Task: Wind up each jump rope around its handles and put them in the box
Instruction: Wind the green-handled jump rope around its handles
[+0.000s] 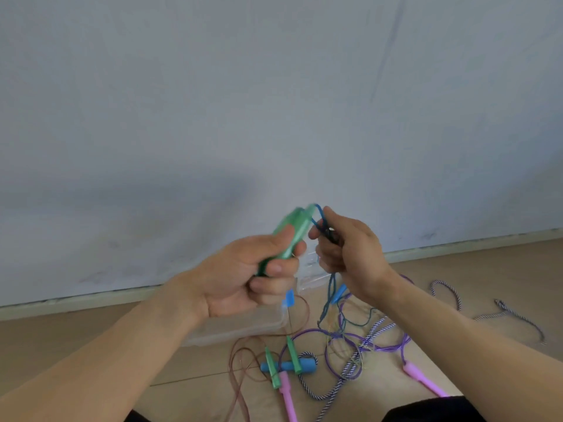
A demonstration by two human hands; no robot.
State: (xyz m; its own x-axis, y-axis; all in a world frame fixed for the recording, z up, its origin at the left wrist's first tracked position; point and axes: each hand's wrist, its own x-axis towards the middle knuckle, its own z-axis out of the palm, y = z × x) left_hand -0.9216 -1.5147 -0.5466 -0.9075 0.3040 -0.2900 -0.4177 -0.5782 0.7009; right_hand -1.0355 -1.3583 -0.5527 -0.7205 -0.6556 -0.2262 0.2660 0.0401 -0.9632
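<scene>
In mid-air before the wall, green handles point(289, 236) paired and tilted up to the right — gripped low in the closed left hand point(243, 275). Just right of their tips, blue cord point(321, 222) pinched in the right hand point(350, 251), slack trailing down. Below, clear box point(243, 330) on the floor.

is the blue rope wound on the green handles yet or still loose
Mostly loose. The blue rope hangs from the right hand down to the floor; the left hand holds the green handles.
</scene>
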